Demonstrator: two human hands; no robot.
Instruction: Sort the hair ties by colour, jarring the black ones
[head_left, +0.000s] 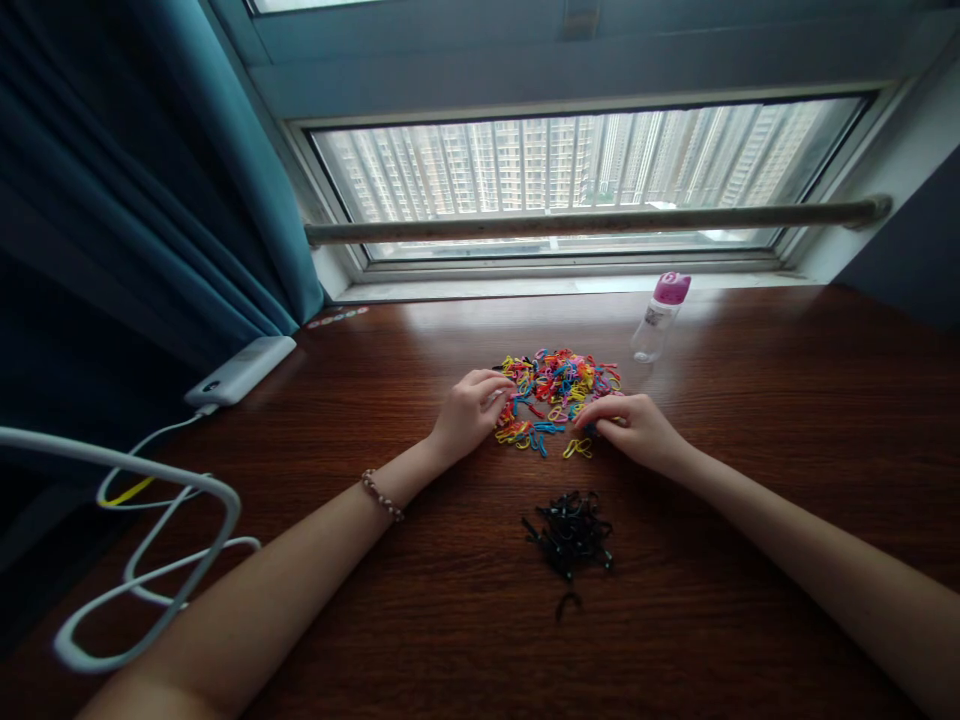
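A loose heap of small, thin elastic bands (566, 378) in red, yellow, blue, pink and orange lies on the brown table. At the heap's left edge rests my left hand (471, 408), its fingers loosely bent and a little apart, touching the bands. My right hand (637, 428) is at the heap's right front edge, thumb and forefinger brought close together; a dark bit shows by the fingertips, too small to name. Just below those fingertips lie a few yellow bands (577, 447). Nearer to me is a separate pile of black bands (574, 530), with one black band (568, 603) apart in front.
A clear bottle with a pink cap (671, 288) stands behind the heap to the right. On the left are a white power bank (244, 370) and a looping white cable (225, 500). A window rail (585, 222) and blue curtain (247, 200) border the wooden table (420, 620).
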